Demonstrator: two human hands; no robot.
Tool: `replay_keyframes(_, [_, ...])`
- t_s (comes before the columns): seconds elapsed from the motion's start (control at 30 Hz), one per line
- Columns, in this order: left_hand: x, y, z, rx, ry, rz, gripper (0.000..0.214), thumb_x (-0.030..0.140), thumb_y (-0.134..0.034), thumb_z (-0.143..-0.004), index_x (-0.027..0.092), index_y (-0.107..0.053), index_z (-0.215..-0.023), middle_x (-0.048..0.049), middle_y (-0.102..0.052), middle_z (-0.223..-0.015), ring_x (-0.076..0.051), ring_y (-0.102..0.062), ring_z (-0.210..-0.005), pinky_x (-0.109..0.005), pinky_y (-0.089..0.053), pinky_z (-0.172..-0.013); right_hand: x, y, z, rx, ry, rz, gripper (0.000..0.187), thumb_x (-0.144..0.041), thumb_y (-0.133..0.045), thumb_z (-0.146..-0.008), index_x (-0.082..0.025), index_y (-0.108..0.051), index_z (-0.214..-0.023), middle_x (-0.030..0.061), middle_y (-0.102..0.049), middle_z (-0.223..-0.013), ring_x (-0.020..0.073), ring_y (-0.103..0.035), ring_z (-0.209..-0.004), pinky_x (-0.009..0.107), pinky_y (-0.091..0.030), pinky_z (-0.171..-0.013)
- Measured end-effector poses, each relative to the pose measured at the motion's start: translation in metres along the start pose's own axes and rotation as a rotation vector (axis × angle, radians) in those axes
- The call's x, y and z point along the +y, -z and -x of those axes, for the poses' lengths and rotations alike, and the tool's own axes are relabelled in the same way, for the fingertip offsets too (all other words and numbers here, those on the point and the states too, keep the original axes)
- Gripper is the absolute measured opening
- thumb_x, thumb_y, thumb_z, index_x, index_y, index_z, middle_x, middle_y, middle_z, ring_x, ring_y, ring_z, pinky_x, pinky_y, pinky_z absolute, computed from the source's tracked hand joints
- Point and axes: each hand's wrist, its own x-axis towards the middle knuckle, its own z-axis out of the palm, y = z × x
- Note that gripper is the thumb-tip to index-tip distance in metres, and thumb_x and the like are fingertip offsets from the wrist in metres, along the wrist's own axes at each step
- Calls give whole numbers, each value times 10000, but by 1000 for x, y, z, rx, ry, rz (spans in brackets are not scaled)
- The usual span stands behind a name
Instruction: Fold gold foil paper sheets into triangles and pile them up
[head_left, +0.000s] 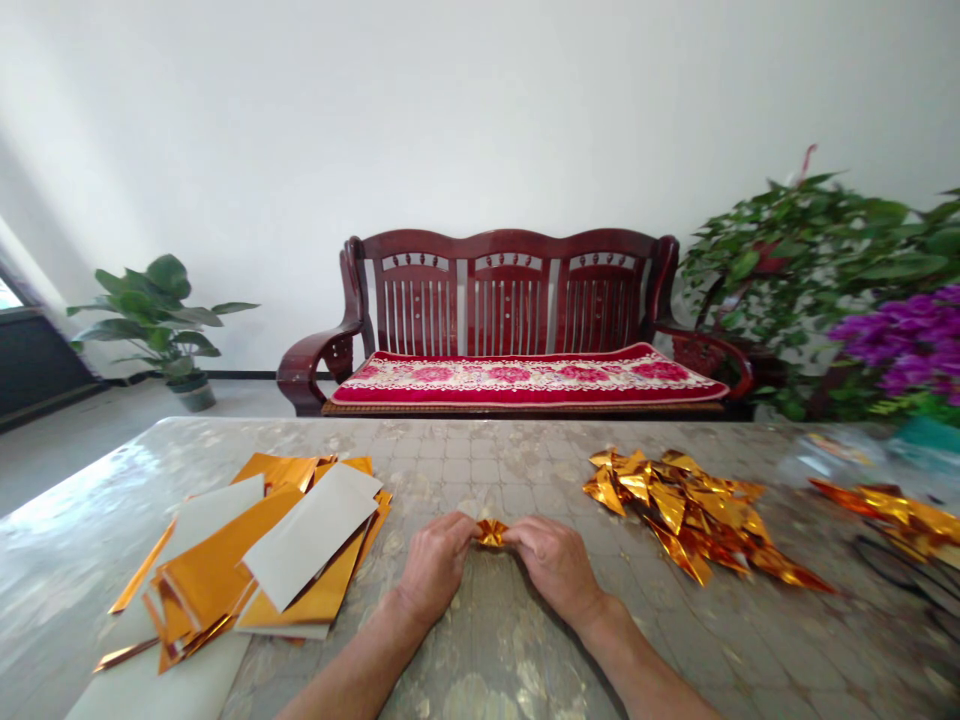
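A small piece of folded gold foil paper (492, 533) is held between my two hands over the middle of the table. My left hand (437, 556) pinches its left end, and my right hand (553, 560) pinches its right end. Creases fan out across the shiny part that shows between the fingers; both ends are hidden by the fingertips. To the left lies a loose pile of flat foil paper sheets (217, 545), some gold side up, some white side up. On the right is a heap of folded gold foil pieces (675, 500) with pointed ends.
The table (480, 660) has a patterned cover. More gold foil (900, 515), a dark cord (892, 570) and a clear plastic bag (836, 455) lie at the far right. Beyond the table stand a wooden bench (507, 300), a potted plant (169, 325) and purple flowers (904, 340).
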Motion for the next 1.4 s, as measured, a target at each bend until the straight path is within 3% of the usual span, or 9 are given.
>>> replay_keyframes(0.37, [-2, -3, -1, 10, 20, -14, 265, 101, -438, -926, 233, -668, -925, -9, -684, -906, -149, -632, -864, -234, -442, -786, 2, -3, 0, 21, 22, -23, 185, -148, -593, -919, -261, -741, -925, -6, -726, -860, 157, -657, -815, 233, -450, -748])
replay_keyframes(0.77, [-1, -5, -1, 29, 33, 6, 291, 12, -441, -828, 212, -652, -837, -5, -664, -840, -137, -623, -799, -219, -434, -731, 0, -2, 0, 30, 25, -23, 211, -120, -570, -914, -243, -729, -850, -7, -727, -824, 145, -664, -784, 223, -452, -731])
replay_keyframes(1.4, [-1, -6, 0, 99, 27, -4, 234, 78, -453, -881, 228, -632, -881, 6, -672, -851, -129, -641, -808, -215, -454, -742, 2, -4, 0, 87, 12, -34, 184, -133, -568, -916, -241, -717, -928, 10, -737, -881, 167, -663, -835, 254, -468, -772])
